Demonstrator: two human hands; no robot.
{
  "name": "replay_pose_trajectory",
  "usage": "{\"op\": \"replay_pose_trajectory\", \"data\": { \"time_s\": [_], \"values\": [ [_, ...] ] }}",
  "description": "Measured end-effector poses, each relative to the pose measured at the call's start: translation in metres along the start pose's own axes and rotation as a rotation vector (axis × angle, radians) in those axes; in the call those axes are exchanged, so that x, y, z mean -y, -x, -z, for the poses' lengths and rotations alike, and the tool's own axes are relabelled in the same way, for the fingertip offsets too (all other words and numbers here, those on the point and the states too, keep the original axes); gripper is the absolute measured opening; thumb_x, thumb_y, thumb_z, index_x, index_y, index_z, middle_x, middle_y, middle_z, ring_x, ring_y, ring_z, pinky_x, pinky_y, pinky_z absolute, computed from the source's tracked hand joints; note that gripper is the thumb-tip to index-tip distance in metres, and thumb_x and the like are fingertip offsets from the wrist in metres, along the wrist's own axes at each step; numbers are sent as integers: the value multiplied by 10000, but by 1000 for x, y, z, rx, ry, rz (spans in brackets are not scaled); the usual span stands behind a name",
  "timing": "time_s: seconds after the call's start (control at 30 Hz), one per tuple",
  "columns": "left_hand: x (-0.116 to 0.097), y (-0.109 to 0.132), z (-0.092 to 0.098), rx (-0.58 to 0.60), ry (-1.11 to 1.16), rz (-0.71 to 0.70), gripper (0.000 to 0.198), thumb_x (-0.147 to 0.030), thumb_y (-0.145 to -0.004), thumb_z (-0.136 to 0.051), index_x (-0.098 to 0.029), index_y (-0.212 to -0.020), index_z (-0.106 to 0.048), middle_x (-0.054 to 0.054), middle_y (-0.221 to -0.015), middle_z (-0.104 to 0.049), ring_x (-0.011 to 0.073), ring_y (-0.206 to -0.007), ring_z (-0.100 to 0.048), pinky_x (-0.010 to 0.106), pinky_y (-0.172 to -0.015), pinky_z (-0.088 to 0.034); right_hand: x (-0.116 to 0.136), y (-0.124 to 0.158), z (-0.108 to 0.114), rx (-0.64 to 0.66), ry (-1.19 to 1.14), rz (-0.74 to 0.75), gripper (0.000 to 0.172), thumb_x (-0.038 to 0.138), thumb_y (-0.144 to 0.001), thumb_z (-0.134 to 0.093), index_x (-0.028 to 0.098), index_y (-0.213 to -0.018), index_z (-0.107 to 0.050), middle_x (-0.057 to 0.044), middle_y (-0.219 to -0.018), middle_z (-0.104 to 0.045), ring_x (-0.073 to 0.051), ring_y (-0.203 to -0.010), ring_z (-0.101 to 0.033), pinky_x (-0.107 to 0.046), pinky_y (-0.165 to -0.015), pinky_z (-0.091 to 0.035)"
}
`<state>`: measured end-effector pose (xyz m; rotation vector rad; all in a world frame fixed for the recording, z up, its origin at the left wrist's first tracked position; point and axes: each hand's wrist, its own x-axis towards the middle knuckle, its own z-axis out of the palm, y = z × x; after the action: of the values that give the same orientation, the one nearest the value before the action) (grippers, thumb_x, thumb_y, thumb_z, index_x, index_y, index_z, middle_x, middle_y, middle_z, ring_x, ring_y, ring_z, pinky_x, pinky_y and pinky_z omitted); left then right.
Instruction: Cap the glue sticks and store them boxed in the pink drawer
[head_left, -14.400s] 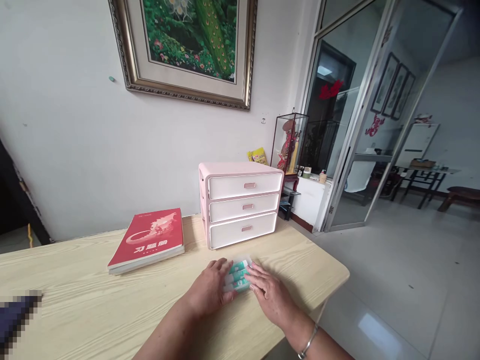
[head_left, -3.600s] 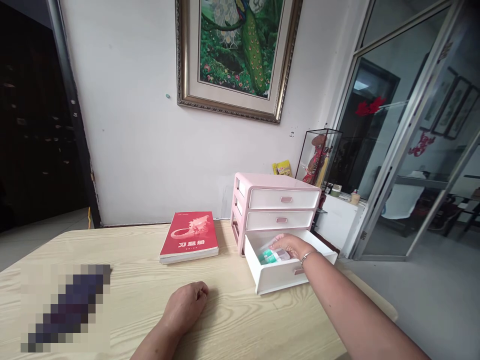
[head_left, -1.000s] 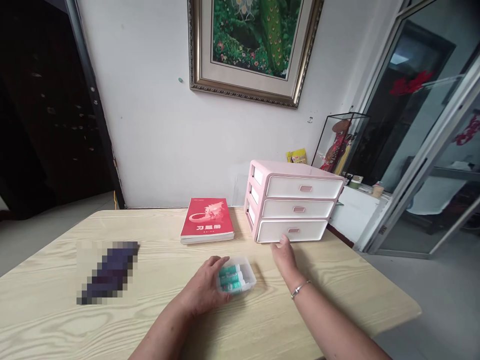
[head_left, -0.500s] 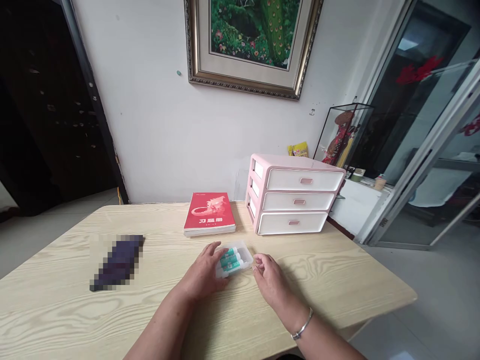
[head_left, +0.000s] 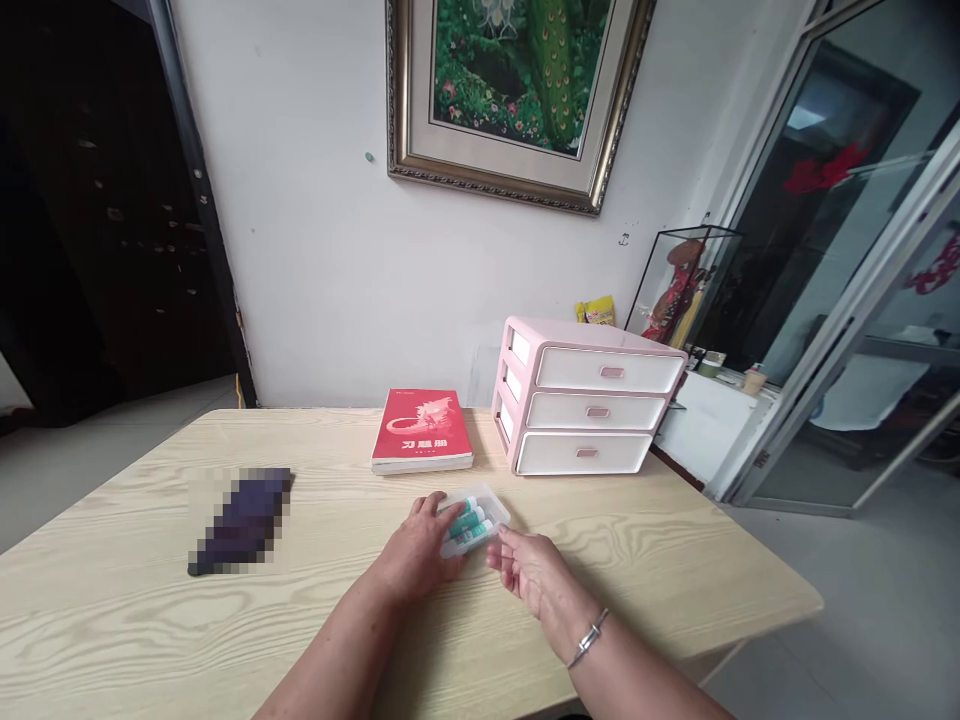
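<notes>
Pale wood-grain tabletop (head_left: 660, 560) set against a white wall (head_left: 315, 250), with a framed picture (head_left: 517, 80) above. A translucent box (head_left: 493, 506) appears to rest on the tabletop in front of a red book (head_left: 424, 425) and a pink-and-white drawer unit (head_left: 600, 335), apart from both; teal-and-white tubes (head_left: 470, 524) lie side by side within it. The left hand (head_left: 420, 545) is clamped on the box's left part, fingers across the far side and thumb towards the near side. The right hand (head_left: 536, 575), a silver bracelet (head_left: 589, 640) at its wrist, brings its thumb to the near right corner, fingers curled; whether it grips the corner or merely touches it cannot be told. Note the change: seconds earlier the bottom drawer (head_left: 555, 455) stood open, with the right hand holding the box inside; the drawer is now closed, and the right hand has passed from its front to the box. Both hands are thus judged to be engaged with the box alone. A dark, pixelated object (head_left: 244, 520) lies well to the left.
</notes>
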<state>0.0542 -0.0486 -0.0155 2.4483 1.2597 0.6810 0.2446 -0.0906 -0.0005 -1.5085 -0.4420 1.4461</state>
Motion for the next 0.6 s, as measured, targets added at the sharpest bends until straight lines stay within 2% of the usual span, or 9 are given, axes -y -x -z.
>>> {"op": "replay_pose_trajectory", "data": {
  "time_s": [0.13, 0.23, 0.43, 0.6],
  "values": [
    [-6, -1, -1, -16, -22, -1, 729, -299, -671, -702, -300, -1371, -497, 93, -1406, -449, 312, -1250, -413, 405, -1007, -423, 0, -3, -7, 36, -135, -6, 155, 260, -892, -633, 156, -795, -569, 5, -638, -624, -53, -475, -606, -87, -345, -308],
    [-10, -1, 0, -20, -26, -1, 699, -334, -681, -701, -276, -1354, -522, 112, -1366, -474, 316, -1222, -430, 402, -991, -435, -1, -4, -7, 58, -142, 10, 149, 285, -874, -654, 164, -823, -584, 0, -641, -629, -73, -512, -637, -88, -342, -286],
    [-16, 1, 0, -21, -7, -1, 682, -348, -689, -703, -307, -1346, -527, 91, -1381, -478, 311, -1241, -433, 398, -1000, -430, 0, 0, -4, 85, -127, 64, 181, 357, -880, -631, 181, -914, -603, 1, -613, -622, -127, -583, -686, -117, -379, -361],
    [-13, 2, -1, -13, 36, 5, 772, -383, -632, -760, -354, -1359, -502, 61, -1441, -454, 319, -1288, -408, 426, -1051, -389, -17, 6, -5, 179, -20, 42, 228, 406, -912, -576, 179, -924, -588, -23, -660, -664, -113, -524, -660, -132, -380, -393]
  ]
}}
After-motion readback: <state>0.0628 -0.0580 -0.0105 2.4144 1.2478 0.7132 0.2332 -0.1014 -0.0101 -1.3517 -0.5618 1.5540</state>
